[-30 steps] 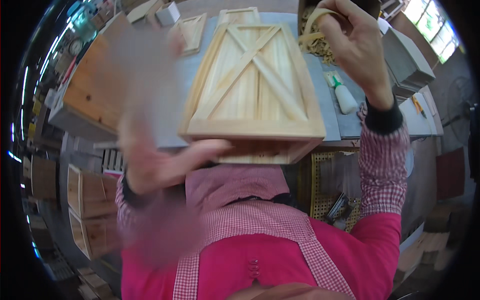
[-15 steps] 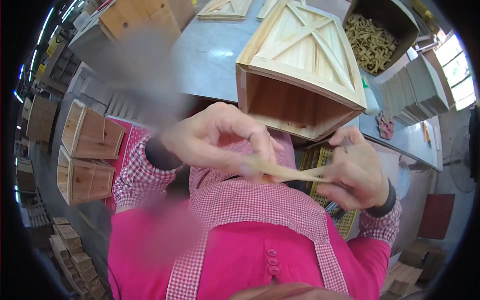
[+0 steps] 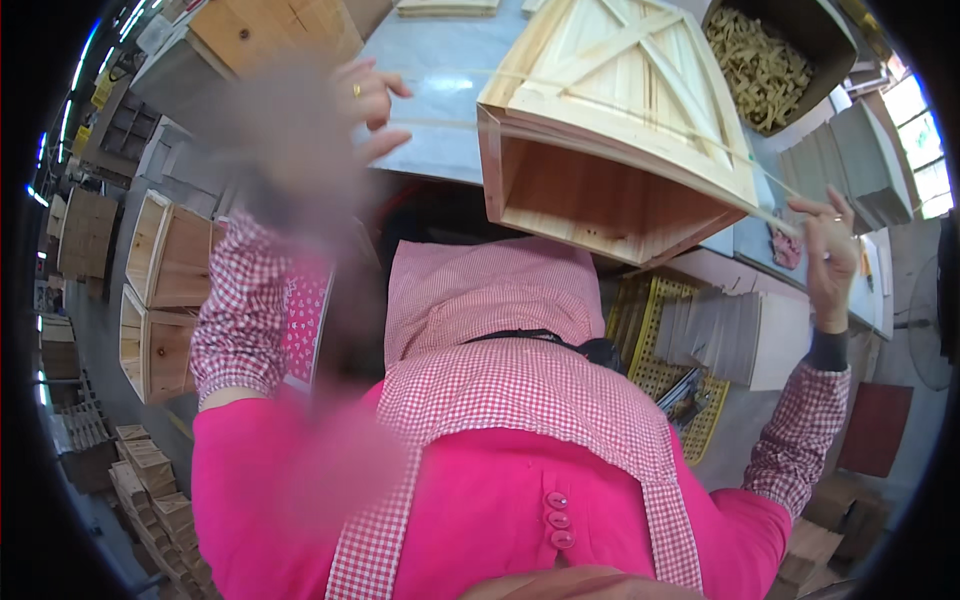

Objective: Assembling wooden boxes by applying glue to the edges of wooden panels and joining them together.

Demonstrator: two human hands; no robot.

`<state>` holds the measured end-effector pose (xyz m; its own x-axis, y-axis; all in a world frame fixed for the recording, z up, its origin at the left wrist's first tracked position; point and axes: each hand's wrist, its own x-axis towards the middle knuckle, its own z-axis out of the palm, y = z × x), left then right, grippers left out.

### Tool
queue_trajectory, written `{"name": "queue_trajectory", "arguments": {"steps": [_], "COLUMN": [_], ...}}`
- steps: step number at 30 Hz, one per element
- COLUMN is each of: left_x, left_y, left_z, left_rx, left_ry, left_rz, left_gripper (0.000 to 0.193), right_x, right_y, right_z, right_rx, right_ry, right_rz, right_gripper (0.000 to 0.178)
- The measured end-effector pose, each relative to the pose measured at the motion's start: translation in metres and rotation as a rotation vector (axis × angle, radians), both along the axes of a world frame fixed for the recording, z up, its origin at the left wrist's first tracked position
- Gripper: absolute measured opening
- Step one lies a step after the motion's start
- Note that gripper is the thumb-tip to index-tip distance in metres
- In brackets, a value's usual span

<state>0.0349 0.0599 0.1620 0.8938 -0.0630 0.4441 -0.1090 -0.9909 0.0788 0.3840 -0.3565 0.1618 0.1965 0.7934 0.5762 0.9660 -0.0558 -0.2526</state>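
Fingers spread, with thumb and forefinger well apart, the left hand holds one end of a pale elastic band drawn out into two thin strands across the open front of a wooden box. At the other end is the right hand, raised with some fingers pointing upward; whether they pinch the band or merely hook it cannot be told. The strands run from the left thumb and forefinger, past the near end of the box's upper face, and slope down to the right fingers. Whether they touch the wood is not clear. The box, tapered and with crossed slats on its upper face, lies between the two hands and apart from both, its open end toward the wearer, on a grey worktable. A ring shows on each hand, and a blurred smudge veils part of the left one. Near the right hand lies a crumpled pink cloth, with a stack of grey panels behind it; beyond the box, a dark carton holds a heap of pale curled strips. Below the table, pale boards stand by a yellow basket.
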Motion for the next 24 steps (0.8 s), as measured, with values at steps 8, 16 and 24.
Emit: {"name": "queue_trajectory", "arguments": {"steps": [8,16,24], "left_x": [-0.009,0.02,0.025], "left_y": [-0.041,-0.023,-0.054], "left_z": [-0.173,-0.194,-0.116], "left_rx": [0.279,0.341,-0.164], "left_ry": [0.072,0.06,-0.146], "left_rz": [0.067,0.07,-0.065], "left_gripper": [0.037,0.036,0.024], "right_x": [-0.047,0.005,-0.019], "right_y": [0.022,0.046,0.072], "right_z": [-0.135,-0.159,-0.109], "right_rx": [-0.156,-0.319,0.322], "right_ry": [-0.235,-0.409,0.062], "right_rz": [-0.033,-0.142,-0.06], "right_gripper": [0.013,0.014,0.023]}}
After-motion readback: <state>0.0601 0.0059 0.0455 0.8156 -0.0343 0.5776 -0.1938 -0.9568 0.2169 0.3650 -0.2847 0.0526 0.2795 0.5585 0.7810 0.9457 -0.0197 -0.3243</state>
